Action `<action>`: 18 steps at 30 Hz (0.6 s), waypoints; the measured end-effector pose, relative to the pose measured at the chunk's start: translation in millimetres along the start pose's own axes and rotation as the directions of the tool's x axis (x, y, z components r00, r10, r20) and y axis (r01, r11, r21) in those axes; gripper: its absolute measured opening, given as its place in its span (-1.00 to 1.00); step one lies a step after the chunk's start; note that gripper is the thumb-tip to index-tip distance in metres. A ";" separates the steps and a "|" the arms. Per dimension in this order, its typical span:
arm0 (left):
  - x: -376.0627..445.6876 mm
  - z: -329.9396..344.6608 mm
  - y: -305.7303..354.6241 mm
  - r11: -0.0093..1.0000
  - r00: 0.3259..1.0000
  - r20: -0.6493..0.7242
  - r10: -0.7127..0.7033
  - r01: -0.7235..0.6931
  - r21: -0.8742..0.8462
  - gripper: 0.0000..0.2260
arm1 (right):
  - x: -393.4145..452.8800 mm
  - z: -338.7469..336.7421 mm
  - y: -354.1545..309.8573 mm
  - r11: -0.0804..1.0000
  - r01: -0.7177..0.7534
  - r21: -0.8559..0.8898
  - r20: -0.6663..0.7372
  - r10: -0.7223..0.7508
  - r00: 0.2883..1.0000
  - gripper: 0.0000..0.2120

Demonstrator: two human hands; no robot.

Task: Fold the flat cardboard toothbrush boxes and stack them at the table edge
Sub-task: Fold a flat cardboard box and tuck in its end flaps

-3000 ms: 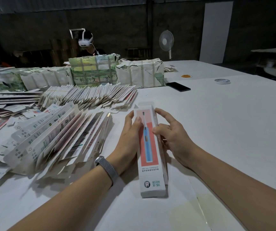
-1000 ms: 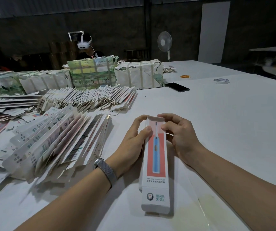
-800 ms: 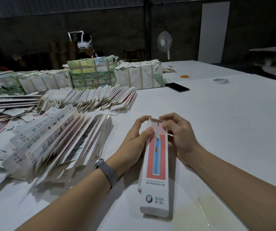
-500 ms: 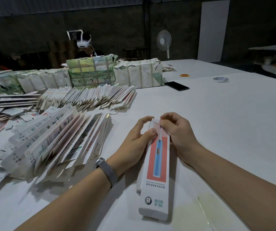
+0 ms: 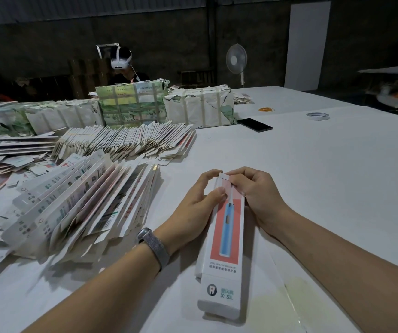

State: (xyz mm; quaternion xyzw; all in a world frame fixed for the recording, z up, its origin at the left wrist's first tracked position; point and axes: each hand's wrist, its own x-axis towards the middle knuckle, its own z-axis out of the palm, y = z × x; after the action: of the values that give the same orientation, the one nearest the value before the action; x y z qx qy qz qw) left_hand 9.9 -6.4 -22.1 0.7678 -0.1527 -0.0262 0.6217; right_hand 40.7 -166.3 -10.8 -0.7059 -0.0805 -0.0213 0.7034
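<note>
**Far flap going in, both hands on the box**

I've got one toothbrush box (image 5: 225,239) formed up and lying on the white table (image 5: 325,179), close to the near edge, its long axis running almost straight away from me. Both hands sit at the far end of it. My left hand (image 5: 193,207) grips the left side, thumb pressed on the printed face. My right hand (image 5: 258,195) pinches the end flap (image 5: 224,177) from the right, fingers curled over the top. So neither hand is free, and both hold this one box.

That's the relation that counts: the open end lies beyond my knuckles, the closed length trails back toward me. My guess is the flap wants tucking, and the right hand is better placed for it. The near end looks shut, though I can't be sure.

The flat boxes (image 5: 78,207) fan out toward the left edge. A second person works across the far side.
</note>
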 end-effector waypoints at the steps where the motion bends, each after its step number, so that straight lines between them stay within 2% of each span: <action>1: -0.3 -0.2 0.2 1.000 1.000 0.002 0.002 -0.002 -0.002 -0.64 | -0.4 0.5 0.2 1.000 0.003 -0.004 -0.001 -0.003 1.000 -0.70; 6: -1.6 0.4 2.2 1.000 1.000 0.008 0.016 -0.015 -0.013 -0.76 | -2.6 -0.3 -0.8 0.999 0.027 -0.025 -0.001 -0.027 1.000 -0.78; 12: -1.9 1.4 3.7 0.999 1.000 0.018 0.009 -0.008 -0.036 -0.67 | -4.2 -1.3 -2.8 1.000 0.024 -0.008 0.004 -0.024 1.000 -0.82; 18: -0.1 1.9 2.5 0.997 0.999 0.029 -0.013 0.015 -0.072 -0.57 | -4.8 -0.2 -4.9 1.000 -0.007 0.010 -0.016 0.008 1.000 -0.71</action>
State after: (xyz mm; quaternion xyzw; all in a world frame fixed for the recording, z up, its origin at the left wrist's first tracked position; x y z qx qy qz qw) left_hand 8.8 -8.6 -20.1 0.7453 -0.1552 -0.0472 0.6467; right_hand 35.4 -166.8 -6.7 -0.7024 -0.0722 -0.0240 0.7077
